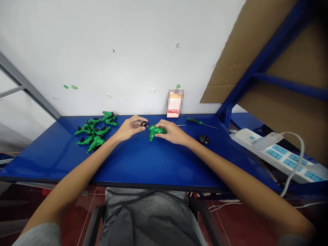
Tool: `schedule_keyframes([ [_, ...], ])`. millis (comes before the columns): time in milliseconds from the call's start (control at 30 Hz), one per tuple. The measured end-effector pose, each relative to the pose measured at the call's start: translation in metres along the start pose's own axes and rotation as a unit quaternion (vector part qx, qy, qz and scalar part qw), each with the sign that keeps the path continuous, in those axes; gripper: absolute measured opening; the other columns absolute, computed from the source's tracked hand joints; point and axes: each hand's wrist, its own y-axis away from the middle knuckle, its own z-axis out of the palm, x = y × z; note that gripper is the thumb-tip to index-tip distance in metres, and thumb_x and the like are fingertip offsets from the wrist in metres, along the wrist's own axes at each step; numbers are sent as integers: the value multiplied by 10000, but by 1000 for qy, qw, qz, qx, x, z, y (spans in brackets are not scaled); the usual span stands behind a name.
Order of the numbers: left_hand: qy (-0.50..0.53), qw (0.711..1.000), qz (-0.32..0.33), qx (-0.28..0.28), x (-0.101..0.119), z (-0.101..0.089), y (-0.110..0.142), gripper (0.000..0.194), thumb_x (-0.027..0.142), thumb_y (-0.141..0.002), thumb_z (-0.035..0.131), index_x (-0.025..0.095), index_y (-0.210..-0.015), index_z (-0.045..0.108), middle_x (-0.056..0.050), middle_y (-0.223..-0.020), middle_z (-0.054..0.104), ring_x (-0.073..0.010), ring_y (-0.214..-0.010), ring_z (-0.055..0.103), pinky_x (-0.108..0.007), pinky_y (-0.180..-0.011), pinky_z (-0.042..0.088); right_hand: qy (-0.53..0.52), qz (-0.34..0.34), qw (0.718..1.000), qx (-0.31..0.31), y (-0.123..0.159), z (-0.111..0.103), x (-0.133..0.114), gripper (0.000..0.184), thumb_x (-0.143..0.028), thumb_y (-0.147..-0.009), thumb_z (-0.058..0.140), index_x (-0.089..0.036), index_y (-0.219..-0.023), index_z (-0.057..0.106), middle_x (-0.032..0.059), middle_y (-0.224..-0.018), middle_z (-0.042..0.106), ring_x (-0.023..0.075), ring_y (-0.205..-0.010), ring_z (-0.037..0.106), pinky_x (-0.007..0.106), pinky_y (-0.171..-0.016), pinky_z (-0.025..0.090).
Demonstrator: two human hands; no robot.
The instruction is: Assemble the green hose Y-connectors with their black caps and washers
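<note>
Across a blue workbench (143, 164), both bare hands are held close together near the middle of the top. A small black cap (144, 124) is pinched between the thumb and fingertips of the left hand (130, 128). A green plastic tee hose connector (155, 131) is grasped by the right hand (171, 132), with the fingers closed over its body and one branch left showing, angled down toward the bench top. The cap is held just beside the connector, though contact between them cannot be made out.

A heap of similar green connectors (94, 135) is piled well to the left of the left hand, with black ends visible on several. Beyond the right hand, a green-handled screwdriver (194, 120) is laid with its thin shaft pointing right, and a round black piece (204, 139) is placed nearer the front. A blurred upright item (175, 103), not identifiable, is stood against the white wall (123, 51). A white power strip (271, 153) with blue sockets is set low at right, below a blue steel rack (271, 44) and a cardboard sheet (256, 51).
</note>
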Motion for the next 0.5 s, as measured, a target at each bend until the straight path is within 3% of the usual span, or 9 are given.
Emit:
schedule_keyframes([
  [133, -10, 1000, 3, -8, 0, 0, 1, 460, 430, -838, 868, 190, -1219, 779, -123, -1226, 752, -261, -1155, 705, -398, -1015, 578, 3, -7, 1000, 16, 0, 0, -8, 239, -354, -918, 733, -195, -1096, 741, 71, -1054, 741, 221, -897, 675, 355, -838, 494],
  [300, -8, 1000, -14, -20, 3, -2, 2, 477, 421, -819, 890, 168, -1209, 779, -90, -1054, 793, -220, -991, 752, -373, -966, 601, -108, 40, 992, -53, 2, -3, -15, 347, -429, -892, 761, -207, -1158, 757, 31, -905, 788, 211, -791, 719, 362, -821, 524],
  [500, 7, 998, -23, -51, 10, -1, 4, 487, 442, -832, 887, 155, -1211, 780, -99, -982, 819, -230, -922, 787, -380, -943, 621, -172, 46, 984, 26, 2, -4, -17, 417, -509, -768, 885, -219, -1035, 749, 55, -974, 798, 245, -902, 740, 415, -886, 560],
])
